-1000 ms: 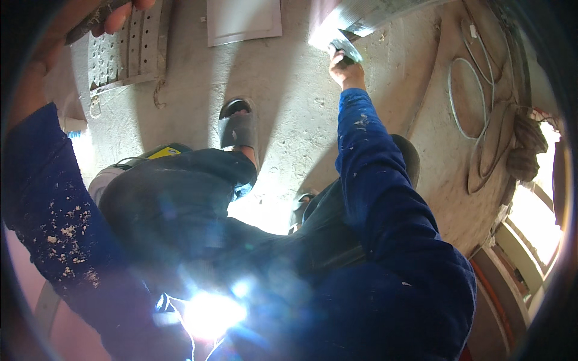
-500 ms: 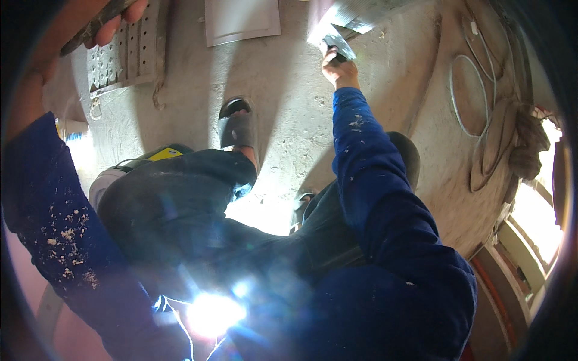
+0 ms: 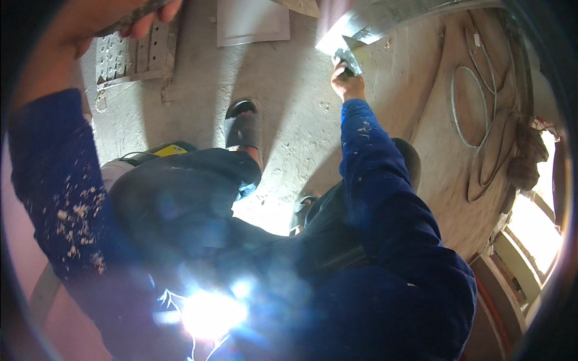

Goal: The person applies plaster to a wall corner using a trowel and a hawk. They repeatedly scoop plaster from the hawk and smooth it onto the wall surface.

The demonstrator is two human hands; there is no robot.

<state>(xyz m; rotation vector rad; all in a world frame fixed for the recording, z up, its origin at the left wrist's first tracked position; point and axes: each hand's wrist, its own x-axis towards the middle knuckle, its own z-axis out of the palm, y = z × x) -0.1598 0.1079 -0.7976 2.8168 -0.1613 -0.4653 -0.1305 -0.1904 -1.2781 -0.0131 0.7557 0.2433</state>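
Note:
My right hand (image 3: 346, 84) grips a flat metal scraper (image 3: 351, 58), its blade at the bright lit lower edge of a long grey strip (image 3: 400, 24) at the top. At the upper left, my left hand (image 3: 96, 24) has its fingers round a dark, long object (image 3: 133, 17), too cut off by the frame's edge to name. Both sleeves are blue and flecked with pale crumbs. A bright lamp (image 3: 212, 314) glares low in the middle, with thin cords around it.
A white panel (image 3: 253, 21) and a perforated metal step (image 3: 135, 60) lie on the concrete floor (image 3: 301, 120). My sandalled foot (image 3: 241, 126) is below them. A yellow-and-dark object (image 3: 171, 149) sits by my knee; looped cable (image 3: 472, 138) and brown cloth (image 3: 527, 150) are at the right.
My right hand with the scraper has shifted slightly right and down over the last half second. My left forearm has swung a little to the right.

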